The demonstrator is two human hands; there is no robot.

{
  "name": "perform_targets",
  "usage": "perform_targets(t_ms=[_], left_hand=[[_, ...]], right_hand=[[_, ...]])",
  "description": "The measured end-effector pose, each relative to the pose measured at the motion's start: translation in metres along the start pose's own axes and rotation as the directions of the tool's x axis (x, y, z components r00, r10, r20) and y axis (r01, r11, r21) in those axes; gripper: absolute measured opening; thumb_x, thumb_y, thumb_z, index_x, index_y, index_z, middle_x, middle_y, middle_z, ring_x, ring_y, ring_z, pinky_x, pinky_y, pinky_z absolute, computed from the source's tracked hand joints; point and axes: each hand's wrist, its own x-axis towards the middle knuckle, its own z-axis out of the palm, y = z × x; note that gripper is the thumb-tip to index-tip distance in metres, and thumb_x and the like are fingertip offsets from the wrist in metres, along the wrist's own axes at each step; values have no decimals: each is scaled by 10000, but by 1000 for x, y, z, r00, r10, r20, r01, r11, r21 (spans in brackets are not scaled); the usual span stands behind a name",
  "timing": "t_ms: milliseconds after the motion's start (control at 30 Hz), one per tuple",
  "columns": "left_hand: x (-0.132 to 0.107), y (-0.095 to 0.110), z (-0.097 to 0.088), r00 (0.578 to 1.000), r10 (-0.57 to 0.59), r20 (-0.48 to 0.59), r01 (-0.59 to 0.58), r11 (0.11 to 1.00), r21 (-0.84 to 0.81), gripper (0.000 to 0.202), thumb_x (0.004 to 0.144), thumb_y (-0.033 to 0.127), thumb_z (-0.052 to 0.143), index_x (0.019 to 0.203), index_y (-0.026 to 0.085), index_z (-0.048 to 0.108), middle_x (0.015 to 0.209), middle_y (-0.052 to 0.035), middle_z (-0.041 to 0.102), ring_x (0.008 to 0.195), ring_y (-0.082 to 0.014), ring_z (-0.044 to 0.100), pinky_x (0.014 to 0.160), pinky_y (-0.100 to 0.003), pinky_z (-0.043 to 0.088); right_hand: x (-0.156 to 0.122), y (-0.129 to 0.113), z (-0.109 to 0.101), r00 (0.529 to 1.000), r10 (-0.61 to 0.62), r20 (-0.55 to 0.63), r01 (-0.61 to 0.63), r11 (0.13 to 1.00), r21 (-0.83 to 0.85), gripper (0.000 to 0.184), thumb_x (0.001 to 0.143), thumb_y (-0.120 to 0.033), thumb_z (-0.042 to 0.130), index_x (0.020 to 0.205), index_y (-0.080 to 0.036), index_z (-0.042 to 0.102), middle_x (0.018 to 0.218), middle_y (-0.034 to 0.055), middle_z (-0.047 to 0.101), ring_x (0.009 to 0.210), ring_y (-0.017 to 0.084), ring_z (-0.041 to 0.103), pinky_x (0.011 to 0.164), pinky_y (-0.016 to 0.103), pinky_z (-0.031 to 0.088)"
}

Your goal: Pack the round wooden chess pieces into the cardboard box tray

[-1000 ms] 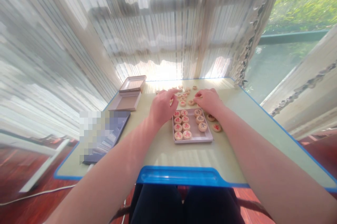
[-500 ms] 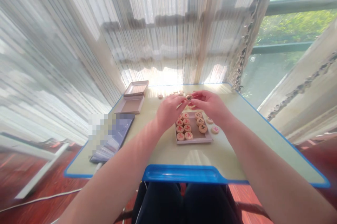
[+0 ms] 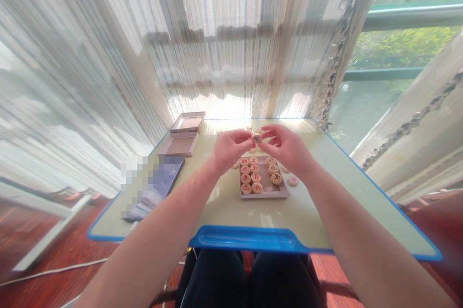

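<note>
Between the fingertips of my left hand and right hand, both closed in a pinch, I grip a round, pale wooden disc with a black character, face toward me, above the pale green, blue-edged table. Just nearer me sits a shallow, pinkish rectangular tray, holding eight red-marked wooden discs in two columns at left and three black-marked wooden discs at right. One pale disc with a red character lies outside, just beside the tray's right wall.
</note>
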Motion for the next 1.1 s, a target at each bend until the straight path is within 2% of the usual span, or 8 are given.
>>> perform_targets(t_ms=[100, 200, 467, 633, 733, 900, 1033, 1100], left_hand=[[0, 3, -2, 996, -78, 38, 80, 995, -54, 183, 684, 256, 666, 799, 126, 720, 665, -38, 686, 622, -129, 621, 578, -233, 502], [0, 4, -3, 990, -124, 68, 128, 990, -57, 182, 677, 271, 670, 767, 119, 712, 622, -30, 662, 572, -108, 588, 545, -221, 481], [-1, 9, -8, 958, -222, 182, 232, 972, -37, 138, 662, 232, 641, 727, 123, 695, 503, 19, 542, 483, -73, 476, 477, -208, 392], [-1, 12, -10, 952, -236, 197, 247, 968, -33, 164, 660, 253, 644, 744, 123, 697, 483, 31, 501, 475, -69, 444, 459, -206, 345], [0, 12, -12, 953, -202, 225, 215, 976, -31, 184, 684, 241, 607, 789, 127, 706, 488, 35, 496, 477, -68, 440, 459, -202, 346], [-4, 13, -12, 957, -75, 282, 63, 997, 52, 215, 672, 188, 544, 804, 140, 708, 562, 15, 563, 537, -86, 495, 505, -208, 397], [-8, 8, -7, 958, 54, 282, -135, 951, 277, 244, 649, 153, 501, 769, 153, 714, 581, 9, 599, 554, -96, 510, 530, -209, 399], [-11, 7, -2, 933, 133, 335, -261, 890, 374, 228, 644, 143, 500, 719, 162, 715, 579, 9, 608, 561, -98, 521, 555, -211, 405]], right_hand=[[-4, -3, -1, 986, -169, 12, 168, 963, -212, 330, 778, -304, 621, 1101, -245, 587, 964, 31, 647, 636, 115, 581, 618, 289, 504], [-5, -4, -2, 963, -260, 73, 269, 898, -349, 250, 800, -253, 578, 1046, -236, 619, 976, 38, 640, 640, 115, 567, 643, 290, 484], [-7, -10, -2, 963, -245, 113, 270, 880, -390, 180, 740, -270, 619, 911, -217, 632, 801, 12, 668, 636, 134, 576, 644, 276, 463], [-9, -15, -2, 961, -258, 99, 276, 882, -383, 167, 731, -272, 634, 888, -214, 645, 752, 3, 664, 606, 125, 563, 628, 275, 453], [-6, -14, -5, 961, -261, 88, 275, 903, -329, 165, 735, -307, 647, 863, -203, 649, 804, 24, 647, 641, 128, 561, 623, 278, 460], [-22, -16, -15, 977, -137, 162, 165, 971, -174, 241, 715, -402, 684, 844, -202, 648, 940, 50, 606, 717, 136, 570, 614, 271, 480], [-65, -11, -15, 994, -63, 89, 87, 947, -309, 190, 729, -359, 679, 846, -217, 630, 891, 35, 593, 742, 153, 554, 691, 307, 482], [-83, -7, -12, 997, -53, 57, 70, 930, -360, 150, 741, -308, 668, 860, -226, 630, 937, 42, 587, 862, 179, 566, 793, 330, 473]])
